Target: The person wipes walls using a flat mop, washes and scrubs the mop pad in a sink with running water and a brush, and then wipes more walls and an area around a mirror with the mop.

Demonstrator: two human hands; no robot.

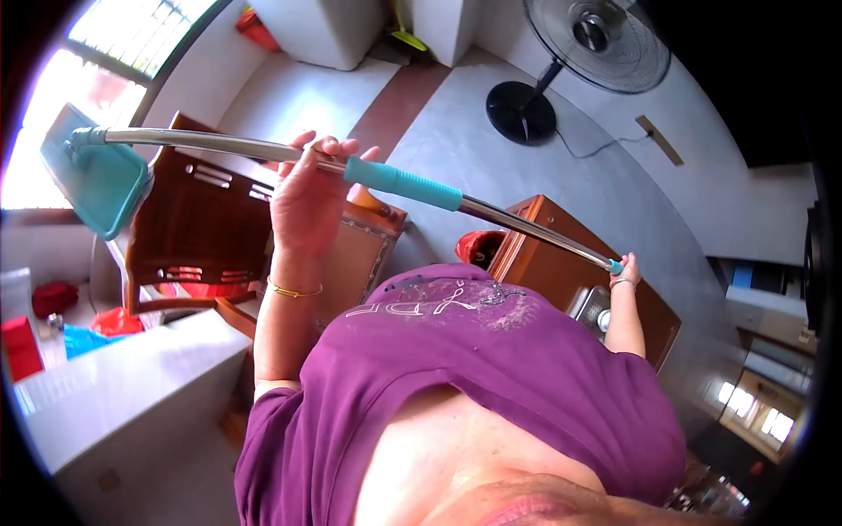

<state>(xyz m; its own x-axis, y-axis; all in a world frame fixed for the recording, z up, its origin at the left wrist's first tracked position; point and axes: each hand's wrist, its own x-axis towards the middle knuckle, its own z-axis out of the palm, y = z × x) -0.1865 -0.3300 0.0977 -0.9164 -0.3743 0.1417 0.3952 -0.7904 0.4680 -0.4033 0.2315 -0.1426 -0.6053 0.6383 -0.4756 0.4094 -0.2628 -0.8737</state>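
A flat mop with a silver pole slants across the view in front of my chest. Its teal plate-like head is raised at the left, near the window. My left hand holds the pole loosely between thumb and fingers, just left of the teal sleeve; several fingertips stick up beyond the pole. At the far right, my right hand is closed round the pole's teal-capped end. A thin bracelet circles my left wrist.
A wooden chair stands close behind the mop head. A wooden cabinet is under the pole, with a red bag beside it. Farther off stands a black floor fan, its cord on the floor. A white table is at the left.
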